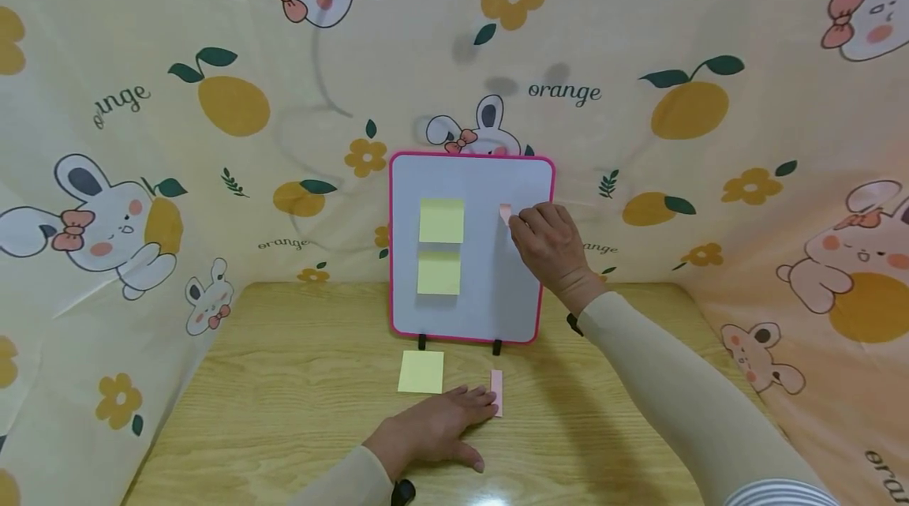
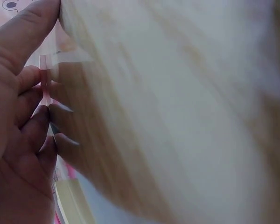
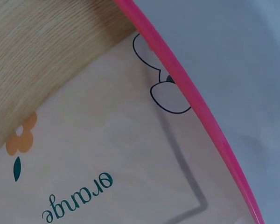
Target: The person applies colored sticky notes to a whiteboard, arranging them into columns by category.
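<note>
A small white board [image 1: 483, 301] with a pink rim stands upright on the table. Two yellow sticky notes [image 1: 442, 220] are on its left half, one above the other. My right hand [image 1: 550, 249] pinches a small pink sticky note [image 1: 505, 211] against the upper right of the board; the fingers hide its lower end. My left hand [image 1: 433, 427] lies flat on the table, fingertips touching a narrow pink sticky-note pad [image 1: 497, 381]. Just beyond it lies a yellow sticky-note pad [image 1: 421, 372]. The right wrist view shows the board's pink rim [image 3: 196, 102] but no hand.
Short black feet [image 1: 496, 347] hold up the board on the wood-grain table [image 1: 284, 380]. A cloth backdrop [image 1: 440, 48] printed with rabbits, oranges and flowers rises behind and along both sides.
</note>
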The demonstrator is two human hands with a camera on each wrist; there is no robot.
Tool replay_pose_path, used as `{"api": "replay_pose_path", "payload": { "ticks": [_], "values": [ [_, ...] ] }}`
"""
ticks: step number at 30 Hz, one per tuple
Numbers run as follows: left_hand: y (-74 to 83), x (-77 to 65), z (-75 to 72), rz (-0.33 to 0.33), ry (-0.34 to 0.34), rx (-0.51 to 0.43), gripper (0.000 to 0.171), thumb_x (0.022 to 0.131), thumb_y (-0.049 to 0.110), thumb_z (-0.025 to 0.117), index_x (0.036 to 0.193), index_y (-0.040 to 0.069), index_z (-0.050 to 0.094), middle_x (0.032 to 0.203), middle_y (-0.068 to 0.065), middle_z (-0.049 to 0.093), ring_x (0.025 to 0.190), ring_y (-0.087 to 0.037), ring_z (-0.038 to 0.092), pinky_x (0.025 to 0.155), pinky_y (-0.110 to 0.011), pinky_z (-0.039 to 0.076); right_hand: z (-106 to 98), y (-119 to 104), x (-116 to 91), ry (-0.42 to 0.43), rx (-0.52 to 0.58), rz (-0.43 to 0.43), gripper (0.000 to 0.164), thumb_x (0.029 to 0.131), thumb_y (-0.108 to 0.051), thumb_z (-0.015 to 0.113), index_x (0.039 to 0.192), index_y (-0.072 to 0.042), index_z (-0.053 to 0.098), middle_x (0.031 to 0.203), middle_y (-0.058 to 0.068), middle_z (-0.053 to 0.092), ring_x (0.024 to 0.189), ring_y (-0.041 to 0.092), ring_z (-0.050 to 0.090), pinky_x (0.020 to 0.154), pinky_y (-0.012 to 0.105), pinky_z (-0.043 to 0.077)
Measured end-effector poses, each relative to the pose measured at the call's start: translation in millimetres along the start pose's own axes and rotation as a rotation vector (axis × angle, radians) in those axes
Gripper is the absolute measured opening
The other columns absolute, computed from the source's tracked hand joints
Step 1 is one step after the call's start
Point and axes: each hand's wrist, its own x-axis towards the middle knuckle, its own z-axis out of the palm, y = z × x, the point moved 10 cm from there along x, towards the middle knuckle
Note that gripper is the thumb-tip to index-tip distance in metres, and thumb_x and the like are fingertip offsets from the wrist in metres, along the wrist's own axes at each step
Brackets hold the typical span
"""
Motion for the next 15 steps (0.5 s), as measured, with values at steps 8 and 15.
{"api": "replay_pose_path", "payload": {
  "ticks": [8,15],
  "values": [
    [2.4,-0.2,-3.3,0.007,0.006,-0.014,0.086,0.094,0.063,0.068,0.162,0.016,0.044,0.171,0.000,0.036,0.159,-0.020,0.032,0.131,-0.035,0.030,7.1,0.4,-1.2,-0.039,-0.009,0.001,0.015,0.098,-0.012,0.073,0.092,-0.002,0.064,0.095,0.012,0.072,0.092,0.033,0.066,0.075,0.041,0.056],
    [0.9,-0.7,-0.8,0.008,0.003,-0.025,0.086,0.094,0.063,0.069,0.162,0.016,0.045,0.171,-0.001,0.036,0.160,-0.021,0.032,0.131,-0.035,0.029,15.5,-2.5,-5.4,-0.112,-0.021,0.001,0.018,0.095,-0.016,0.078,0.098,-0.003,0.066,0.098,0.013,0.075,0.093,0.033,0.066,0.075,0.040,0.057]
  ]
}}
